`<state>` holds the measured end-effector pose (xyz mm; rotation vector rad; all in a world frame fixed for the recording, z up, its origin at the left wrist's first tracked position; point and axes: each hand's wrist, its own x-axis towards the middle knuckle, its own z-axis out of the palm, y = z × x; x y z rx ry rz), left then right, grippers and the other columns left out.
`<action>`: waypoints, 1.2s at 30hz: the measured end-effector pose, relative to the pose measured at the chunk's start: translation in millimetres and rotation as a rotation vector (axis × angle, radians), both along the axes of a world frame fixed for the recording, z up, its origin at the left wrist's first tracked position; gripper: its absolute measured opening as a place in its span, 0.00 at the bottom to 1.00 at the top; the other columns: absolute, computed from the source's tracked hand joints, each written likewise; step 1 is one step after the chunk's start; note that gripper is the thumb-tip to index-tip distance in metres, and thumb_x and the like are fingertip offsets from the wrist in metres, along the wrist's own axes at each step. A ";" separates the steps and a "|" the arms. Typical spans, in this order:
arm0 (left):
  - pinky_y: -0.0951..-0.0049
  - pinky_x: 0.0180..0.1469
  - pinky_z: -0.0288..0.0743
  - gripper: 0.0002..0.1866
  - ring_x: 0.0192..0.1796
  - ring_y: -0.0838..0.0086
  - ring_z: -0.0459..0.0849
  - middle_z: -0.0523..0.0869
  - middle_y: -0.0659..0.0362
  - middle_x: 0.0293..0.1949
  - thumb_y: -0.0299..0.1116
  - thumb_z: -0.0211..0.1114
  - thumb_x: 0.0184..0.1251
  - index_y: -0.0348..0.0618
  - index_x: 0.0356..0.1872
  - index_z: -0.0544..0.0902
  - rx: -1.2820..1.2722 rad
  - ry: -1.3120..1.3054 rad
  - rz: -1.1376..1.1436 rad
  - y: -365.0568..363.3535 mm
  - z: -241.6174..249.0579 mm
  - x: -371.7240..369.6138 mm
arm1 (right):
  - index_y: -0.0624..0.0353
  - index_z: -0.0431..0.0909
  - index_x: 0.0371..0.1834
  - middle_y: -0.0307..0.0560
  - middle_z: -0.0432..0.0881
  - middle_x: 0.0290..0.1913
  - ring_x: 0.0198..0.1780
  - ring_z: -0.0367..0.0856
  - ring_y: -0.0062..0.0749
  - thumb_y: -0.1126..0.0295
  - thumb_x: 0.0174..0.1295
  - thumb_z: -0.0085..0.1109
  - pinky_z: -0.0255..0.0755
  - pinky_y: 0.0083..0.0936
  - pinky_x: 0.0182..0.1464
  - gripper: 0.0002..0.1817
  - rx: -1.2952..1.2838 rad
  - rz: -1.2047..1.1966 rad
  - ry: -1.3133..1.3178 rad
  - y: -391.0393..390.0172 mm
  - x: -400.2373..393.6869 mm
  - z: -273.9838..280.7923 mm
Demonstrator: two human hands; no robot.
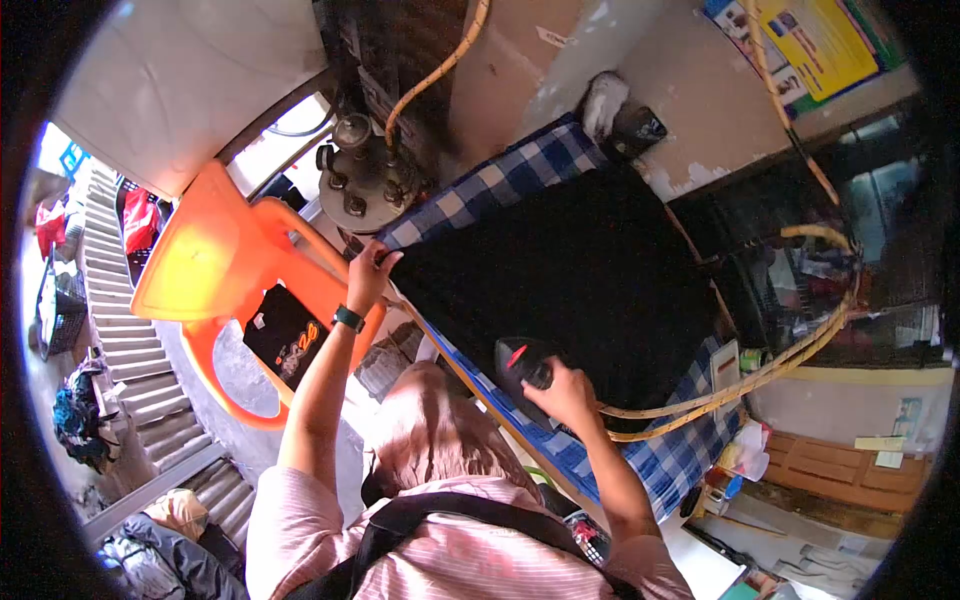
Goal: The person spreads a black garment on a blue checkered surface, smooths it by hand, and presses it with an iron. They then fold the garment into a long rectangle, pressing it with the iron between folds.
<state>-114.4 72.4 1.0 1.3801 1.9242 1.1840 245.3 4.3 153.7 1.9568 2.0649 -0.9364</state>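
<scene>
A large piece of black cloth [560,270] lies spread over a table covered with blue-and-white checked cloth [480,195]. At the cloth's upper left corner, my left hand [370,272] pinches its edge between thumb and fingers. My right hand [565,393] is wrapped round the handle of a dark iron [518,362] with a red part on top. The iron rests at the lower edge of the black cloth. From near my right hand a yellowish hose [720,398] curves away to the right.
An orange plastic chair [215,260] holding a folded black garment [282,335] stands left of the table. Behind the table's left end is a metal boiler [365,185] with valves. A dark bundle [635,130] sits at the back corner. Clothes [150,560] lie at the lower left.
</scene>
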 end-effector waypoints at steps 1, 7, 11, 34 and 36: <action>0.68 0.34 0.73 0.16 0.28 0.66 0.79 0.81 0.50 0.27 0.38 0.71 0.57 0.35 0.35 0.77 -0.033 -0.074 -0.002 -0.4 -4.1 0.9 | 0.53 0.78 0.46 0.59 0.84 0.34 0.39 0.83 0.55 0.49 0.46 0.67 0.77 0.45 0.42 0.27 0.009 0.079 0.087 -4.2 -3.1 -9.2; 0.79 0.34 0.70 0.14 0.32 0.83 0.75 0.81 0.64 0.28 0.38 0.68 0.63 0.36 0.35 0.78 -0.155 -0.635 -0.045 -5.3 -18.6 -4.0 | 0.59 0.76 0.52 0.61 0.84 0.38 0.41 0.84 0.53 0.50 0.47 0.66 0.78 0.42 0.45 0.32 -0.014 0.056 0.130 31.5 -56.1 10.3; 0.78 0.24 0.77 0.13 0.27 0.80 0.78 0.77 0.64 0.31 0.38 0.67 0.64 0.40 0.37 0.75 -0.302 -0.560 -0.149 -2.5 1.4 -16.4 | 0.64 0.74 0.51 0.63 0.83 0.37 0.40 0.83 0.57 0.48 0.48 0.66 0.76 0.43 0.46 0.34 0.159 -0.072 0.099 84.4 -80.2 -25.3; 0.56 0.28 0.74 0.12 0.28 0.49 0.79 0.81 0.47 0.27 0.38 0.56 0.70 0.37 0.40 0.74 0.111 0.312 -0.502 163.9 7.5 160.4 | 0.60 0.80 0.25 0.42 0.78 0.17 0.16 0.76 0.27 0.51 0.49 0.69 0.68 0.28 0.20 0.20 0.128 -1.033 0.217 46.3 98.5 -11.4; 0.56 0.23 0.72 0.13 0.24 0.52 0.80 0.81 0.49 0.24 0.41 0.56 0.70 0.40 0.41 0.73 0.059 0.456 -0.563 176.5 -4.7 156.9 | 0.61 0.80 0.24 0.43 0.78 0.18 0.16 0.75 0.28 0.52 0.49 0.70 0.67 0.28 0.19 0.20 0.175 -1.184 0.305 32.7 151.2 -22.3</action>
